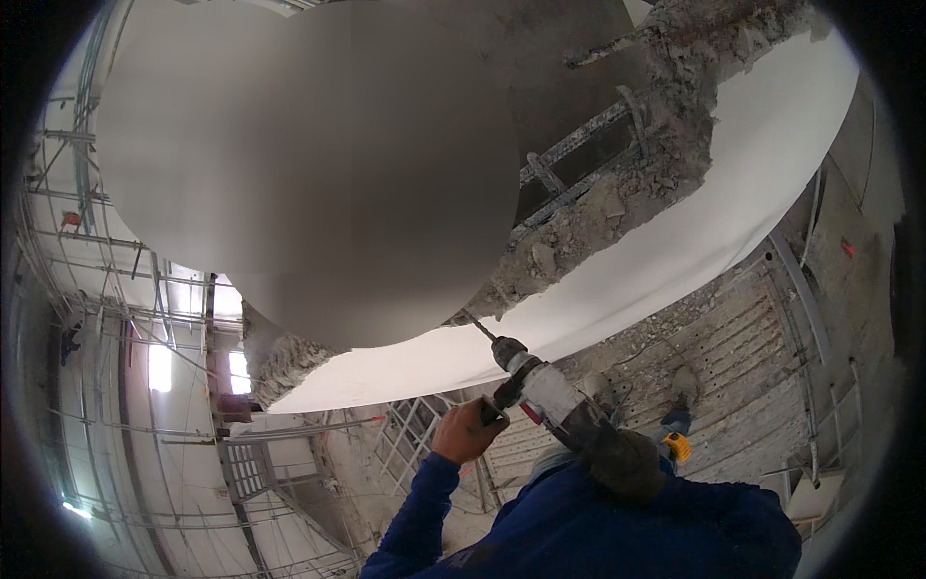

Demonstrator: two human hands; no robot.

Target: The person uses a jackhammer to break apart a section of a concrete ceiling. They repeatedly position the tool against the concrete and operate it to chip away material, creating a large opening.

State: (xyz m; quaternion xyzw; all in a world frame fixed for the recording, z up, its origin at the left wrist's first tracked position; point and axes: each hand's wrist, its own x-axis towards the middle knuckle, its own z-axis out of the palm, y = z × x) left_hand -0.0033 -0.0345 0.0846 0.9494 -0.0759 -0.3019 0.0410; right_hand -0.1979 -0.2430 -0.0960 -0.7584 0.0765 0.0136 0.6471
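Observation:
A grey hammer drill [545, 391] points up and away, its long bit [484, 326] reaching the broken concrete edge [540, 261] of a white overhead beam [675, 232]; the exact contact at the tip is unclear. My left hand [465, 432], bare, is closed round the drill's black side handle. My right hand [627, 468], in a dark glove, is closed on the rear of the drill. Along the crumbled concrete, exposed rebar [579, 135] shows. A blurred disc hides much of the upper centre.
Scaffolding poles [145, 241] line the left side, with bright windows [159, 367] behind. Below are my boots [685, 386] on perforated metal planks [733, 357] strewn with rubble, a lattice grille [410, 439] and a guard pipe [801, 289] at right. A yellow item [678, 447] hangs at my waist.

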